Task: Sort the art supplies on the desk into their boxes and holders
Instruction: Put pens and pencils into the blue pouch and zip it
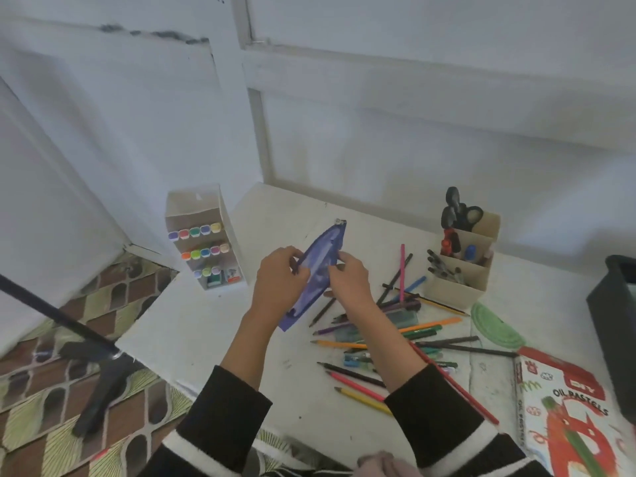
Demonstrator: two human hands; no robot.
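Both hands hold a purple zip pencil pouch (318, 266) above the white desk (206, 321). My left hand (280, 277) pinches its left edge and my right hand (349, 280) pinches its right edge near the middle. The zip pull points away from me. Loose coloured pencils and pens (389, 339) lie scattered on the desk to the right of the pouch. A beige desk organiser (461, 270) with scissors and pens stands behind them. A marker rack (206, 249) with coloured caps stands at the desk's left edge.
An oil pastels box (568, 407) lies at the right front. A green protractor (495, 325) lies beside the organiser. A dark bin (616, 325) stands at the far right. Left of the desk, a black tripod leg (93, 342) crosses the patterned floor.
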